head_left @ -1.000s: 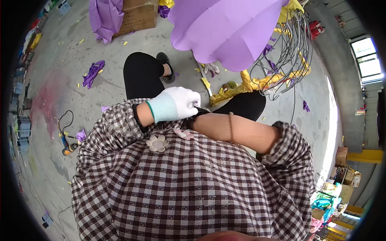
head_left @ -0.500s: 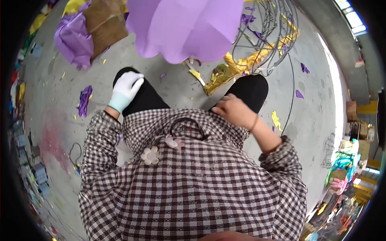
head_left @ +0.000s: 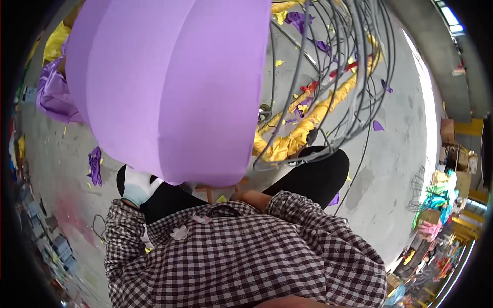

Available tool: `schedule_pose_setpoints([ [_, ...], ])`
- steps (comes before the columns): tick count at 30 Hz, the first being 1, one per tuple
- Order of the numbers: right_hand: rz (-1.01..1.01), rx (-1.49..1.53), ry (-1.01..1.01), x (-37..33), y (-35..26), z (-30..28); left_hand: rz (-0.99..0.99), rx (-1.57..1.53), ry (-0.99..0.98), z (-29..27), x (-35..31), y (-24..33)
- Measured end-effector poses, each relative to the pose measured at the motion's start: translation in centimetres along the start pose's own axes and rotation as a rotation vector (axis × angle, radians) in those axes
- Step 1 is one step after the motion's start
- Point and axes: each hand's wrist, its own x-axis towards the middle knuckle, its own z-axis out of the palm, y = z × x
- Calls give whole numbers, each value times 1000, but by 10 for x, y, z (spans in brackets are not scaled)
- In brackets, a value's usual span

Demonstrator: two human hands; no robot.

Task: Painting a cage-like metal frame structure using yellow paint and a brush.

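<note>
A large light-purple cloth panel with curved seams fills the upper middle, close in front of me. It adjoins a frame of bent grey wires on the right, whose lower rim reaches over my right thigh. My left hand, in a white glove, is at the panel's lower left edge above my left knee. Its thumb shows by that edge; the other fingers are mostly hidden. My bare right hand is under the panel's bottom edge near my lap, its fingers out of sight. Neither grip can be made out.
Yellow wrapped tubing runs through the wire frame. Purple cloth lies at the far left, with a purple scrap nearer on the grey floor. A thin dark cable crosses the floor on the right. Boxes and coloured materials line the right side.
The purple panel and wire frame have come nearer and lower, turning so more wire shows on the right. My left hand has moved down to the panel's edge; my right has moved inward beneath it.
</note>
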Motion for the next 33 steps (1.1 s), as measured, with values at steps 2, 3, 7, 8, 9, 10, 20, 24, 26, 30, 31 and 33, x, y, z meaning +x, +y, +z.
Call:
schedule_pose_setpoints([
  [2, 9, 52, -43, 38, 73, 22, -11, -309, -25, 12, 3, 18],
  [3, 29, 95, -46, 32, 106, 37, -54, -325, -45, 22, 1, 27],
  [7, 198, 211, 40, -30, 262, 84, -23, -602, -266, 49, 40, 95],
  [8, 255, 236, 97, -55, 307, 88, 0, -694, -355, 53, 68, 121],
  [9, 233, 222, 11, -59, 269, 68, -87, -722, -356, 56, 49, 137],
  [10, 283, 50, -261, -72, 244, 19, -108, -729, -356, 59, 33, 155],
  [20, 624, -441, -850, -188, 139, -125, -210, -915, -317, 135, 1, 314],
  [24, 645, -497, -811, -199, 131, -142, -281, -887, -243, 147, 4, 338],
  [26, 604, -515, -762, -203, 130, -144, -310, -857, -156, 153, 5, 339],
  [30, 446, -330, -4, -144, 158, -170, -423, -724, 115, 130, -19, 347],
  [31, 340, -388, 520, -129, 173, -172, -453, -685, 216, 116, -21, 350],
  [33, 255, -370, 868, -94, 173, -198, -453, -811, 253, 81, -28, 369],
])
